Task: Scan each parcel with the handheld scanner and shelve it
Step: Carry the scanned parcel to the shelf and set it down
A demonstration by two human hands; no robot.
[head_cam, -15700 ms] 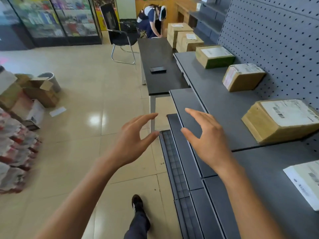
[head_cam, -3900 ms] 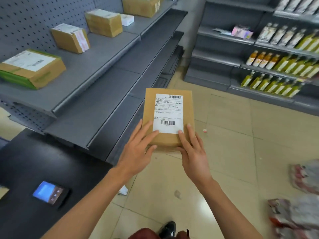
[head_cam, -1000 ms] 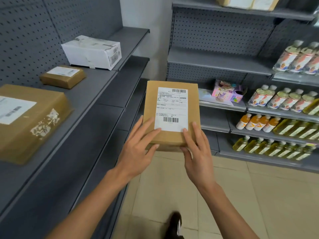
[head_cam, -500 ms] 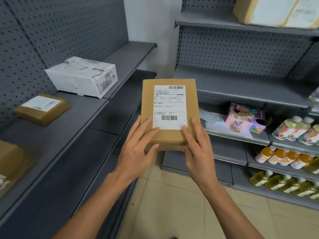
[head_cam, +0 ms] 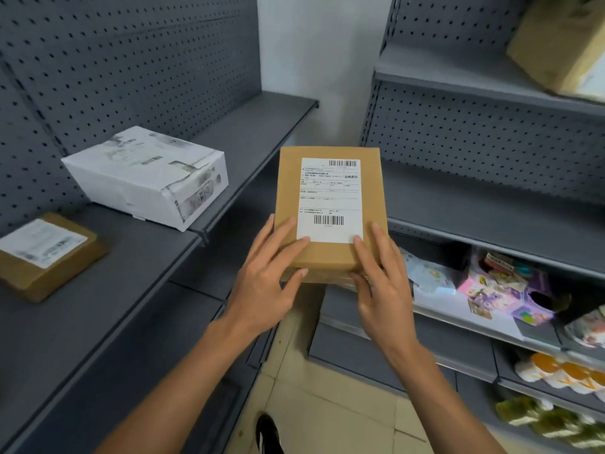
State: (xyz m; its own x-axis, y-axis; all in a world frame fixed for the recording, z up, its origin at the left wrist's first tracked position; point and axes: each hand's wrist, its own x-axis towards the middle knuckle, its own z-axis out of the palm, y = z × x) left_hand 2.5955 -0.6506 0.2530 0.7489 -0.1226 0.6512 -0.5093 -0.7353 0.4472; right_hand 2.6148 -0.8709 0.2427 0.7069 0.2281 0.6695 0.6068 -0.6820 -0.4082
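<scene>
From the head view, both hands hold a brown parcel (head_cam: 330, 211) flat in the air, label up, in the corner between two grey shelf units. The left hand (head_cam: 265, 290) has its fingers (head_cam: 281, 237) nearly straight across the parcel's top near the label's lower left corner, thumb curled against the near edge, so it grasps the parcel. The right hand (head_cam: 384, 290) mirrors it, fingers (head_cam: 381, 244) laid along the right side of the top and thumb pinching the near edge. On the left shelf (head_cam: 137, 267) lie a white parcel (head_cam: 147, 175) and, near it toward the left edge, a small brown parcel (head_cam: 45, 253). On the right unit, an upper shelf (head_cam: 458, 77) carries a tan box (head_cam: 556, 44); lower shelves hold colourful packets (head_cam: 497, 290) and bottles (head_cam: 563, 375). Pale floor tiles (head_cam: 327, 404) show below, with a dark shoe (head_cam: 266, 434).
</scene>
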